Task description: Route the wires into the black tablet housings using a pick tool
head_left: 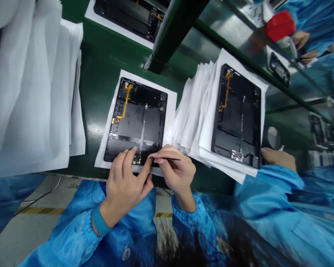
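An opened tablet (141,120) with its dark inside facing up lies on a white foam sheet (171,107) in front of me. A yellow-orange flex cable (125,102) runs along its upper left side. My left hand (128,181) rests over the lower edge of the tablet with its fingers apart, the index fingertip by the small parts there. In my right hand (178,168) a thin dark stick-like tool (171,159) is held like a pen. Its tip is by my left index finger; the fingers hide the exact contact spot.
To the right, another opened tablet (238,115) lies on stacked white foam sheets (193,107). Tall foam-wrapped stacks (30,92) stand at left. A green post (174,33) rises beyond my tablet, near a further device (128,16). A co-worker's hand (280,157) is at right.
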`<move>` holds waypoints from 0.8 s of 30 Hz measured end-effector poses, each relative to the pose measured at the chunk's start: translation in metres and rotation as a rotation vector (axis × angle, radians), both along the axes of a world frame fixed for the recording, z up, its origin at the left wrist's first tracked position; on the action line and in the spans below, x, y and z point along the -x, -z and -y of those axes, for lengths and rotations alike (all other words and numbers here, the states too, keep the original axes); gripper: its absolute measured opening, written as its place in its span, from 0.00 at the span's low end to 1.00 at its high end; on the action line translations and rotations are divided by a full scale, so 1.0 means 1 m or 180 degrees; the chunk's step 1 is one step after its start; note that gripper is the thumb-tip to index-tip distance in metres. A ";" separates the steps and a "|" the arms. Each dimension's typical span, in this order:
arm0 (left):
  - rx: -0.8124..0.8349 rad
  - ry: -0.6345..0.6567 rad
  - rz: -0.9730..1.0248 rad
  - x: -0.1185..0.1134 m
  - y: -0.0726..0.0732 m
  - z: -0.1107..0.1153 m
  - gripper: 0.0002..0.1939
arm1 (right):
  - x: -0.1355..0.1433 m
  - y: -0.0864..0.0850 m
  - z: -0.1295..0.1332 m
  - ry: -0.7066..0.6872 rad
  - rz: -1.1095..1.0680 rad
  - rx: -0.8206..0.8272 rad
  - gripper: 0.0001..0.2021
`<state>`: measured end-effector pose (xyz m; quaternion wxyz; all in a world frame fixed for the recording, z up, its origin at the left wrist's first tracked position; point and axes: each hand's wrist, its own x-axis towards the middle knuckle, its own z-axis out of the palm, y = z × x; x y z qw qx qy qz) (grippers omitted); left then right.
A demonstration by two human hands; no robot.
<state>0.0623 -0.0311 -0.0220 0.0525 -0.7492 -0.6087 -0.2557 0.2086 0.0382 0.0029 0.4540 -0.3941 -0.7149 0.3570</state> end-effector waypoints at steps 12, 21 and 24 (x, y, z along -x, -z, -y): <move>-0.0129 0.0046 -0.0001 -0.001 0.004 -0.002 0.24 | -0.005 0.010 0.000 -0.0191 0.0024 0.0247 0.07; -0.0138 0.0078 0.0019 -0.003 0.007 -0.005 0.24 | -0.005 0.010 -0.002 -0.0281 0.0113 0.0039 0.09; -0.0150 0.0093 0.0001 -0.004 0.006 -0.006 0.24 | -0.004 0.009 -0.003 -0.0294 0.0096 0.0038 0.09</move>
